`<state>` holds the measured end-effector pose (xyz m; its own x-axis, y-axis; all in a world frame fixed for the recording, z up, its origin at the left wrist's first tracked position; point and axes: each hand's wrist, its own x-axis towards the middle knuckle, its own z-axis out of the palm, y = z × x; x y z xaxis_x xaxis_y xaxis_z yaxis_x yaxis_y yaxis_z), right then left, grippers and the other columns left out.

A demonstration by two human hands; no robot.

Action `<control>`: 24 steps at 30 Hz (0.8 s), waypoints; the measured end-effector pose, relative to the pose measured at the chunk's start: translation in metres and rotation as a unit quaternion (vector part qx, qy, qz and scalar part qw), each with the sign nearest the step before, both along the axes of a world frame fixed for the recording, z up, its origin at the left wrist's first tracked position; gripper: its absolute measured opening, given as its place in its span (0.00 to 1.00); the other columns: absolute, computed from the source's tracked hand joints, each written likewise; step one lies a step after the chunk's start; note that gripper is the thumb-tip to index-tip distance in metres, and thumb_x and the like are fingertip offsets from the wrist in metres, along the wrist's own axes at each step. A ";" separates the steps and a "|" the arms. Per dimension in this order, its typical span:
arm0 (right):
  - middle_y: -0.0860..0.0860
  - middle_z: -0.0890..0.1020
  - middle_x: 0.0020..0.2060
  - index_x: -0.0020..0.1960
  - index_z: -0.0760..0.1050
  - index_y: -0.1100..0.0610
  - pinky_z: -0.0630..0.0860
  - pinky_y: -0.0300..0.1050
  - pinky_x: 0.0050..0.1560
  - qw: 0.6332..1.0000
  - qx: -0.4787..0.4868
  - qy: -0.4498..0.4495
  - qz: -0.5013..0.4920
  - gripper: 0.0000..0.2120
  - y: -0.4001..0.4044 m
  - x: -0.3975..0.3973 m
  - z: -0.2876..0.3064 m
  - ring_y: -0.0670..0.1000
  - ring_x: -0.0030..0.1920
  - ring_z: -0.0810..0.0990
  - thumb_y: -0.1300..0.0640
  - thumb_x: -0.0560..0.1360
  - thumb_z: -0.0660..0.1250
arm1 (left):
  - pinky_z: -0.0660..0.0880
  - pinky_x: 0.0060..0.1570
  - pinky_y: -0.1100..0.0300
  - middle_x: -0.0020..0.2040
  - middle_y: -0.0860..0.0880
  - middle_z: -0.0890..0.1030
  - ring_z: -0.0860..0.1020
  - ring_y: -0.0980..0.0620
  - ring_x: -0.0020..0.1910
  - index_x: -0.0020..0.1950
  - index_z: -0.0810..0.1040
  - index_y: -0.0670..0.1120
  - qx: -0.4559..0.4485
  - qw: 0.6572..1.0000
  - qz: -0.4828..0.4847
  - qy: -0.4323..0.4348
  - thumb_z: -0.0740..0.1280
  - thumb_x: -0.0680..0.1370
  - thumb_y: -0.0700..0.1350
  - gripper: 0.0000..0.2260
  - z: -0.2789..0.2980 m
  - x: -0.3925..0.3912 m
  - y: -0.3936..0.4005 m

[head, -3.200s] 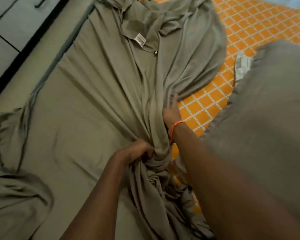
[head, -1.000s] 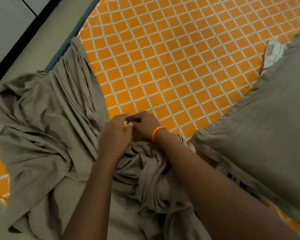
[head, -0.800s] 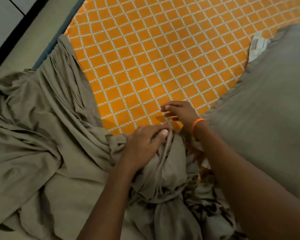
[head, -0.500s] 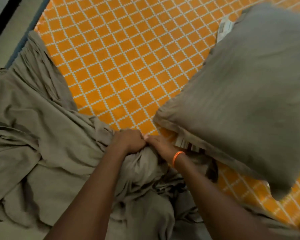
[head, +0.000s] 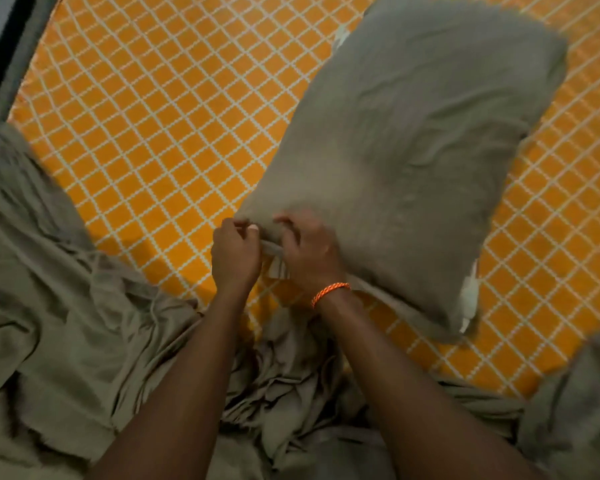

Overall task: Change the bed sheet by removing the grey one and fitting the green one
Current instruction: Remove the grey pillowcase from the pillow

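Observation:
The grey sheet (head: 66, 323) lies bunched in folds over the near and left part of the bed, pulled off the orange diamond-patterned mattress (head: 153, 133). A grey pillow (head: 413, 150) lies slanted across the mattress at the right. My left hand (head: 234, 258) and my right hand (head: 309, 252), which has an orange band at the wrist, both grip the pillow's near left corner, fingers curled into the cloth. No green sheet is in view.
The bed's left edge (head: 0, 98) runs along a dark strip and pale floor at the far left. More grey cloth (head: 568, 410) is heaped at the lower right. A white label (head: 470, 296) shows at the pillow's near end.
Both hands have let go of the bunched grey sheet and taken hold of the pillow's corner. The view has shifted right, and more bare mattress shows than before.

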<state>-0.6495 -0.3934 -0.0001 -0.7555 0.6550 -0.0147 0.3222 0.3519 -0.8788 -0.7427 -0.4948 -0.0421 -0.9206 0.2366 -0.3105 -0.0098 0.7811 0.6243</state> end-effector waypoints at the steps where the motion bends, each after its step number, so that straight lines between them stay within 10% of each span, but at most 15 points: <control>1: 0.54 0.84 0.50 0.51 0.83 0.57 0.76 0.53 0.57 0.998 0.047 0.020 -0.040 0.11 0.020 0.008 0.009 0.56 0.53 0.80 0.63 0.74 0.64 | 0.74 0.61 0.46 0.63 0.41 0.78 0.77 0.39 0.62 0.67 0.76 0.44 0.011 1.000 -0.011 0.017 0.65 0.83 0.54 0.17 0.002 0.005 0.016; 6: 0.52 0.73 0.73 0.68 0.77 0.50 0.68 0.57 0.71 0.924 0.201 -0.145 -0.292 0.25 0.118 0.052 0.020 0.59 0.71 0.70 0.46 0.72 0.69 | 0.63 0.78 0.42 0.81 0.46 0.66 0.65 0.44 0.80 0.83 0.60 0.50 0.085 0.989 -0.018 -0.118 0.67 0.67 0.78 0.53 0.014 0.011 0.090; 11: 0.59 0.45 0.83 0.83 0.47 0.46 0.60 0.74 0.72 0.887 0.061 -0.242 -0.389 0.61 0.158 0.055 0.006 0.62 0.82 0.51 0.40 0.61 0.80 | 0.57 0.79 0.40 0.82 0.39 0.63 0.59 0.38 0.81 0.84 0.54 0.43 -0.039 0.996 -0.080 -0.018 0.71 0.65 0.78 0.61 0.002 -0.004 0.132; 14: 0.67 0.61 0.77 0.84 0.37 0.48 0.69 0.67 0.66 0.859 -0.008 -0.281 -0.428 0.69 0.174 0.058 -0.008 0.66 0.75 0.66 0.39 0.59 0.81 | 0.72 0.69 0.41 0.74 0.43 0.76 0.74 0.39 0.73 0.80 0.64 0.48 -0.043 0.994 -0.093 -0.024 0.74 0.59 0.78 0.58 0.000 -0.013 0.145; 18: 0.61 0.80 0.63 0.78 0.61 0.52 0.75 0.57 0.61 0.859 -0.107 -0.228 -0.445 0.49 0.191 0.068 -0.007 0.64 0.64 0.79 0.46 0.64 0.81 | 0.79 0.49 0.49 0.54 0.42 0.86 0.84 0.39 0.55 0.55 0.84 0.46 -0.004 0.994 -0.113 -0.013 0.80 0.64 0.65 0.29 0.016 -0.019 0.156; 24: 0.59 0.84 0.55 0.62 0.79 0.54 0.76 0.55 0.52 0.889 0.022 -0.131 -0.438 0.22 0.162 0.004 0.042 0.66 0.58 0.79 0.54 0.68 0.75 | 0.76 0.47 0.49 0.53 0.40 0.86 0.82 0.34 0.55 0.55 0.86 0.49 0.024 0.991 -0.086 0.098 0.77 0.72 0.58 0.17 0.072 -0.057 0.140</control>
<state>-0.6451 -0.2311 0.0415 0.0714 0.9947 -0.0743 0.6812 -0.1031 -0.7249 -0.8000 -0.3545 0.0295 -0.9071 0.4052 -0.1136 0.2460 0.7296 0.6381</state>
